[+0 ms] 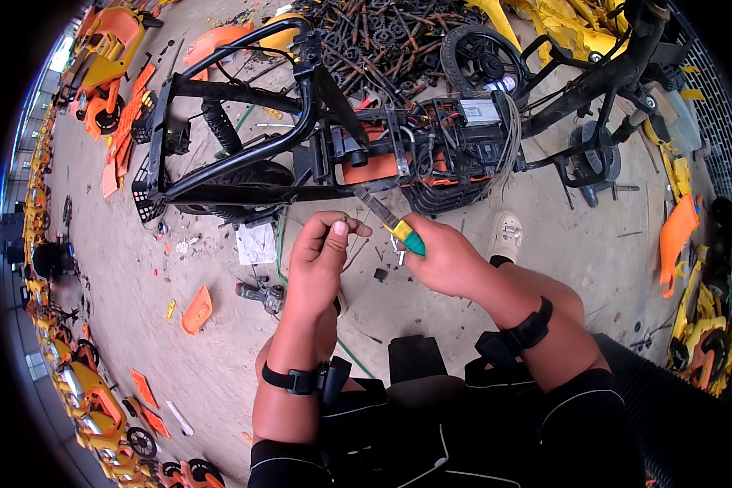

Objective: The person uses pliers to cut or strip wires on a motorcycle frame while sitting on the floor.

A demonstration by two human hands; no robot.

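My right hand (443,256) is wrapped round a tool with a green and yellow handle (412,242) and a flat grey blade (376,207). The blade slants up and left toward the black scooter frame (285,154). A small shiny metal piece (399,255) shows just below the handle. To its left, my left hand (321,248) is closed in a pinch, thumb over the forefinger. Thin wire-like strands run close by these fingers; whether they are gripped is too small to tell. Both hands are in front of the frame's near rail.
Exposed wiring and a silver box (480,111) fill the frame's middle. Behind lies a heap of rusty metal parts (374,45). A cordless power tool (260,294), an orange plastic piece (197,310) and a white sheet (256,244) lie on the floor. Yellow scooters line the left.
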